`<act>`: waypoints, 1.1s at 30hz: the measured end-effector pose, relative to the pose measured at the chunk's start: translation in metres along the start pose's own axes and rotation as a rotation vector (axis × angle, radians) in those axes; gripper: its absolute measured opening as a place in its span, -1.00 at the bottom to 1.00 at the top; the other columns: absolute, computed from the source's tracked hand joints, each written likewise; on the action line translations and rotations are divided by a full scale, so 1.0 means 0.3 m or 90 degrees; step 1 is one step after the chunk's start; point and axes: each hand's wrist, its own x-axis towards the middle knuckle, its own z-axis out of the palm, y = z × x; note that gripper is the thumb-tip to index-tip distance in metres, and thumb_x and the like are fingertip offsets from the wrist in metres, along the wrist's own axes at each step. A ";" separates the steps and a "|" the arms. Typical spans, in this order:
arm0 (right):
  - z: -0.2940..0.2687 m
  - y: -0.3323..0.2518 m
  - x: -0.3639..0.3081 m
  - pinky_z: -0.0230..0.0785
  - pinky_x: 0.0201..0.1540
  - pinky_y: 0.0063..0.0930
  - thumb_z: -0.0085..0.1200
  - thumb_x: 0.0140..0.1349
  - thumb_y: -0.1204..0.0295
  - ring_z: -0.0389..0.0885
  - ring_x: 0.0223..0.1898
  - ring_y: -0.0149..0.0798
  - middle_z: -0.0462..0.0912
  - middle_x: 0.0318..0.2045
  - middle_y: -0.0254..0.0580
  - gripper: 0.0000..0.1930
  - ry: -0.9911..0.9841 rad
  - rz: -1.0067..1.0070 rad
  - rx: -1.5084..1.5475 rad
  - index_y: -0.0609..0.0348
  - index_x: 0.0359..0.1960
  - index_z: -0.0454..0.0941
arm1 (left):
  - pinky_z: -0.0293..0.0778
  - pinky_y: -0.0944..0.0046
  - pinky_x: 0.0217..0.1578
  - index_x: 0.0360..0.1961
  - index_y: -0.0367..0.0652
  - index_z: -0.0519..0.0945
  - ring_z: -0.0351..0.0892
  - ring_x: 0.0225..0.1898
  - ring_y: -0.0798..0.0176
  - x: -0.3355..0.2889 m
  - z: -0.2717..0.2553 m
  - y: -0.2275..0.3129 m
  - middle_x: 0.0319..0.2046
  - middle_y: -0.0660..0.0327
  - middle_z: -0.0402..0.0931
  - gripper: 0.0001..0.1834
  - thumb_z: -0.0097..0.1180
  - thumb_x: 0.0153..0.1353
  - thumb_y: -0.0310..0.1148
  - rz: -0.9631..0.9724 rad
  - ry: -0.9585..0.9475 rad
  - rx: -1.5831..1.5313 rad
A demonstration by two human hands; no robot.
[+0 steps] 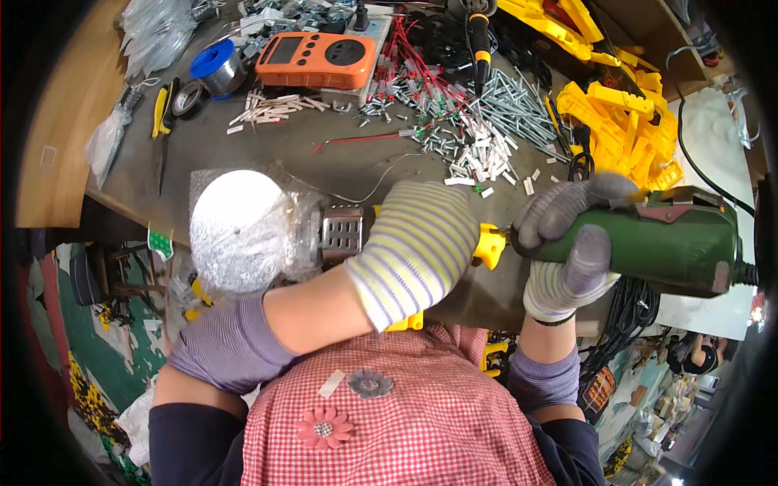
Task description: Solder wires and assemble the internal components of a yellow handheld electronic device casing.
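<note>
We see the bench (340, 154) in bright, fairly even light. Glare whitens the round disc (235, 198) at the left, and its clear wrap (303, 231) glitters. On the right hand (585, 257), the far fingers (611, 188) look blurred. Toward our rim, fisheye distortion bends the wooden board (57, 121); blackness fills the corners.

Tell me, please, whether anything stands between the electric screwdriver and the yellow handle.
Nothing visible does: the green electric screwdriver in the right hand points at the yellow handle held in the left hand; contact is unclear. White pieces lie farther back.
</note>
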 end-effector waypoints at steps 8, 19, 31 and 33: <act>0.100 -0.203 0.059 0.35 -0.68 -0.33 0.24 0.22 -0.11 0.38 -0.78 -0.24 0.44 -0.66 -0.33 -0.12 -0.218 -0.075 0.068 0.24 0.38 0.21 | 0.59 0.06 -0.31 -0.31 -0.12 0.76 0.72 -0.37 0.03 0.056 -0.045 -0.049 -0.43 0.08 0.70 -0.68 0.32 0.05 -0.10 0.042 0.109 -0.039; 0.272 -0.132 -0.098 0.44 -0.63 -0.33 0.38 0.14 -0.02 0.50 -0.71 -0.22 0.53 -0.67 -0.15 -0.46 -0.309 0.129 0.120 0.15 -0.26 0.36 | 0.58 0.00 -0.34 -0.30 -0.20 0.76 0.72 -0.36 -0.01 0.094 -0.007 -0.071 -0.40 0.00 0.71 -0.55 0.18 0.14 0.01 0.046 0.166 -0.118; 0.286 -0.131 -0.083 0.42 -0.65 -0.38 0.20 0.27 -0.06 0.48 -0.73 -0.26 0.50 -0.65 -0.29 -0.44 -0.327 -0.010 0.102 0.14 0.00 0.33 | 0.56 0.01 -0.38 -0.38 -0.23 0.75 0.69 -0.40 -0.03 0.088 0.007 -0.068 -0.48 0.02 0.66 -0.63 0.30 0.01 -0.10 0.047 0.200 -0.151; 0.250 -0.158 -0.028 0.42 -0.65 -0.40 0.08 0.34 -0.09 0.49 -0.72 -0.30 0.53 -0.62 -0.32 -0.35 -0.424 -0.079 0.143 0.16 0.22 0.30 | 0.57 0.04 -0.37 -0.41 -0.24 0.74 0.68 -0.41 -0.01 0.072 0.014 -0.048 -0.50 0.03 0.66 -0.62 0.34 -0.01 -0.08 0.066 0.225 -0.081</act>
